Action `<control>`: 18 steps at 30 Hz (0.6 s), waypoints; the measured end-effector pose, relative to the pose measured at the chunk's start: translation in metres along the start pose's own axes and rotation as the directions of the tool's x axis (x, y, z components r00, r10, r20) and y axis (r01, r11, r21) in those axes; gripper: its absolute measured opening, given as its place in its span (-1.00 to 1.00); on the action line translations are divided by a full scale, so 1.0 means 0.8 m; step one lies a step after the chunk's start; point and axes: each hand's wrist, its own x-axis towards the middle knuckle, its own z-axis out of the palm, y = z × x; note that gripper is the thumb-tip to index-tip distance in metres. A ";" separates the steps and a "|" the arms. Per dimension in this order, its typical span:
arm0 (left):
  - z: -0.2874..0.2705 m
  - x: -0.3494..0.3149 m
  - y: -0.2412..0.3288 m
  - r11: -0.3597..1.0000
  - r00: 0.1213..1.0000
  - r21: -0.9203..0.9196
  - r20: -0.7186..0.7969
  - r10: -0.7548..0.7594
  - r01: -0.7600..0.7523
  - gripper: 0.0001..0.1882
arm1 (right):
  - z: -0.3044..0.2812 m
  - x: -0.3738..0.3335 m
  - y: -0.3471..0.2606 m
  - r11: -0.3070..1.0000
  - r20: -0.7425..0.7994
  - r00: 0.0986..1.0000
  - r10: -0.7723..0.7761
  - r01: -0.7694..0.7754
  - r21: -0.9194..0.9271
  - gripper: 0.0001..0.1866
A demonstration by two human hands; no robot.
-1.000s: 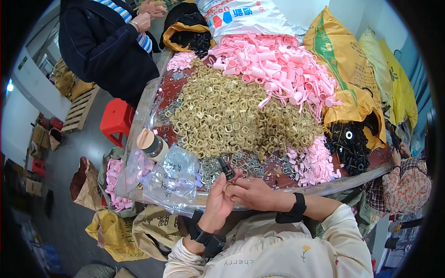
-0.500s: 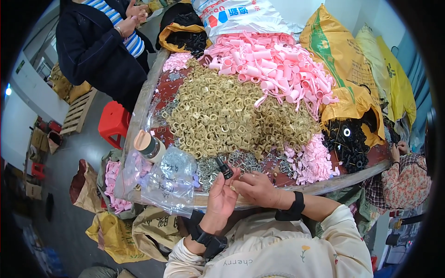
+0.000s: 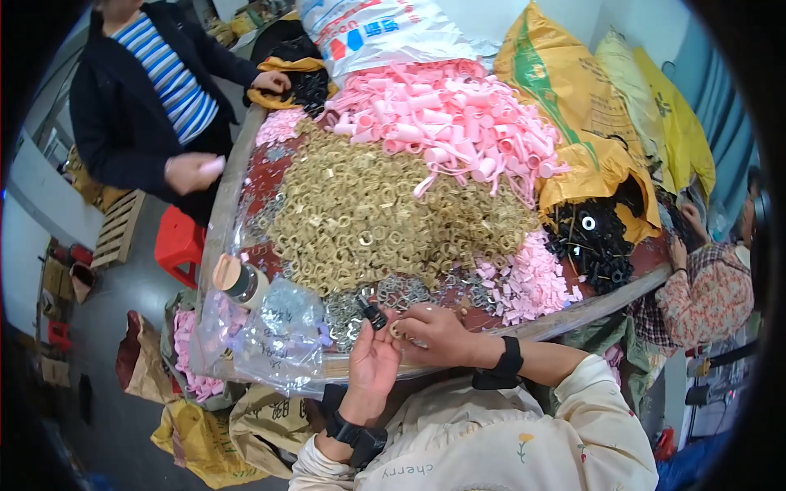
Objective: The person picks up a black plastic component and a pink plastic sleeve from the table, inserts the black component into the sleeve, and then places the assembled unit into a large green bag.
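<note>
Over the near edge of the table, my left hand [image 3: 374, 360] is closed on a small black cylindrical fitting [image 3: 373, 314], which points up and away from me. Right beside it, my right hand [image 3: 442, 334] pinches a small tan ring [image 3: 395, 330] between thumb and fingers. The ring is close to the left fingertips; whether it touches the fitting I cannot tell. A wide heap of tan ring-shaped parts [image 3: 360, 213] spreads just beyond my hands. Loose grey metal clips [image 3: 401, 290] lie in front of it.
Pink cups with straps [image 3: 442, 110] pile up at the back, and small pink pieces [image 3: 530, 282] lie to the right. Black parts [image 3: 589, 262] spill from an orange sack [image 3: 602, 176]. A bottle [image 3: 241, 280] and plastic bag [image 3: 286, 327] stand left. A co-worker [image 3: 155, 98] stands at far left.
The co-worker's hands have parted: one now rests by the black sack, the other holds a small pink piece. My view has shifted slightly. My hands stay close together, and the tan ring shows more clearly.
</note>
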 end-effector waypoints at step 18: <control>0.021 -0.014 -0.006 0.917 0.992 0.386 0.027 -0.124 0.104 -0.75 | -0.083 0.007 0.025 0.872 0.179 0.962 0.204 -0.262 0.413 -0.88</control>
